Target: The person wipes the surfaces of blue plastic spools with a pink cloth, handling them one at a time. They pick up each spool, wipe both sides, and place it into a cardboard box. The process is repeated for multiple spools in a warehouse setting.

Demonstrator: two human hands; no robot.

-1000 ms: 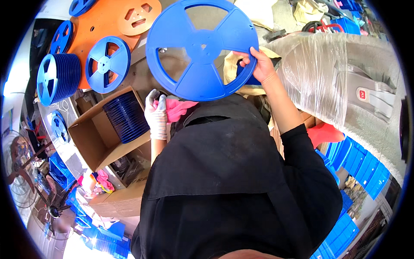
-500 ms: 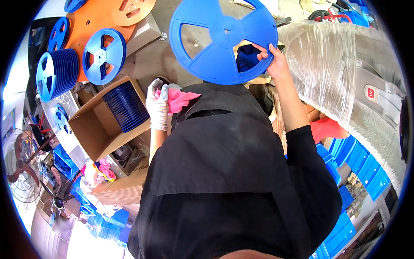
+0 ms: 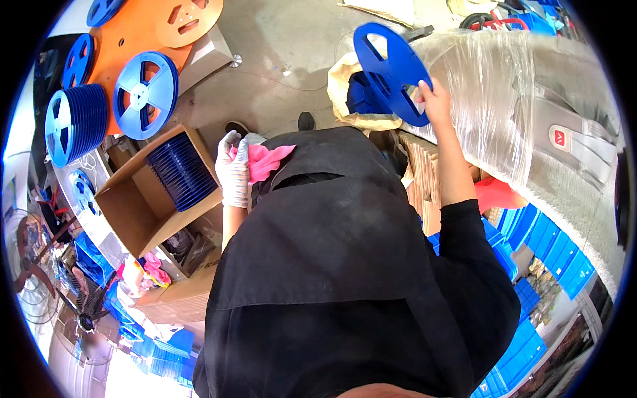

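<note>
My bare right hand grips the rim of a blue plastic reel disc, which is tilted away and seen at a slant. Beneath the disc stands an open pale sack with dark blue pieces in it. In a striped glove, my left hand is closed on a pink cloth beside the black apron. An open cardboard box to the left holds a row of dark blue discs.
An orange table at the far left bears a stack of blue reels, a standing blue reel and an orange disc. A film-wrapped grey bulk lies right. Blue bins and a fan stand nearer.
My right hand has tipped the disc from facing me to a slant and shifted it right, uncovering the sack. My left hand keeps the pink cloth. The whole view has shifted slightly.
</note>
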